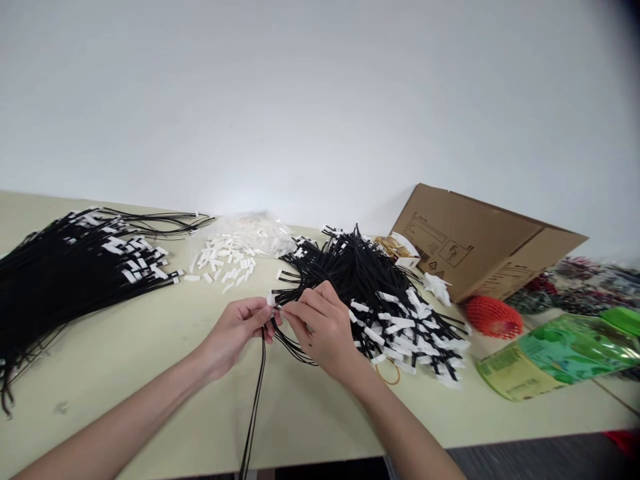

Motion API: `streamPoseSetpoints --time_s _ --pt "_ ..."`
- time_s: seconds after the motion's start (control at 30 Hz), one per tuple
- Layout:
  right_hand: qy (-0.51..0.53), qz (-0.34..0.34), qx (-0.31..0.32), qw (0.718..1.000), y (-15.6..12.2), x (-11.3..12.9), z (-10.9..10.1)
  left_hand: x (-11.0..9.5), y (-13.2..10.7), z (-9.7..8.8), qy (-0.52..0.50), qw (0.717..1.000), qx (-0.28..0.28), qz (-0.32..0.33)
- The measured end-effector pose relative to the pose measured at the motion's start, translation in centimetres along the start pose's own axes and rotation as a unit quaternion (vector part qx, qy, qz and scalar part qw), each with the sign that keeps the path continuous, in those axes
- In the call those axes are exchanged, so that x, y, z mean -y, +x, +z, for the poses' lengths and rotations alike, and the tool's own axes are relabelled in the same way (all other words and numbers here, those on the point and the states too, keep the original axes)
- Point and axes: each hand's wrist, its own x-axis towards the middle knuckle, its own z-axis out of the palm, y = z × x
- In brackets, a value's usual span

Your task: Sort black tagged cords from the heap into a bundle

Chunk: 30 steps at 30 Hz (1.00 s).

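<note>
Between thumb and fingers, my left hand (240, 333) pinches the end of a thin black cable (257, 393), whose length hangs down past the table's front edge. A small white connector piece (271, 298) shows at the left fingertips. My right hand (320, 327) meets it there, thumb and index finger pinched on the black cable end. Exactly how the white piece and the cable join is hidden by the fingers. Right behind my right hand lies a heap of black cables (355, 267) with white ends. Loose white connectors (225, 260) are scattered beyond my left hand.
A large bundle of black cables (55, 280) lies at the left. Behind the loose connectors is a clear plastic bag (255, 230). On the right are a cardboard box (460, 240), a red foam net (493, 317), a green bottle (560, 357) and a rubber band (389, 373).
</note>
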Motion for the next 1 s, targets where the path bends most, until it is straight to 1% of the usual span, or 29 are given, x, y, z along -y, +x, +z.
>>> streamPoseSetpoints --time_s 0.13,0.3,0.43,0.53,0.63,0.7,0.73,0.8,0.87,1.0 --pt "0.004 -0.014 0.001 1.0 -0.1 0.0 0.2 -0.1 -0.2 0.2 -0.001 1.0 0.001 0.0" --pt "0.007 -0.003 0.009 1.0 -0.3 0.1 0.7 0.1 -0.3 0.2 -0.008 1.0 -0.002 -0.011" --pt "-0.008 0.01 -0.009 1.0 -0.4 -0.1 1.1 0.2 0.2 0.3 -0.046 0.999 -0.011 -0.017" --pt "-0.053 0.008 -0.017 0.998 -0.4 -0.1 1.0 0.3 0.7 -0.2 -0.099 0.994 -0.041 -0.03" --pt "-0.099 -0.036 0.003 0.994 -0.5 0.3 0.8 0.2 1.3 -1.1 -0.152 0.982 -0.102 -0.048" --pt "-0.111 -0.088 0.025 0.99 -0.6 0.5 0.9 0.2 1.6 -1.8 -0.178 0.973 -0.131 -0.06" --pt "-0.112 -0.116 0.034 0.986 -0.7 0.5 1.1 0.1 1.6 -2.0 -0.188 0.971 -0.137 -0.064" --pt "-0.107 -0.167 0.05 0.979 -1.0 0.5 1.6 0.1 1.7 -2.2 -0.2 0.968 -0.13 -0.071" --pt "-0.099 -0.198 0.062 0.973 -1.3 0.4 2.1 0.2 1.7 -2.1 -0.206 0.968 -0.12 -0.076" --pt "-0.075 -0.208 0.06 0.973 -1.6 0.1 2.7 0.4 1.6 -1.8 -0.202 0.969 -0.111 -0.088"
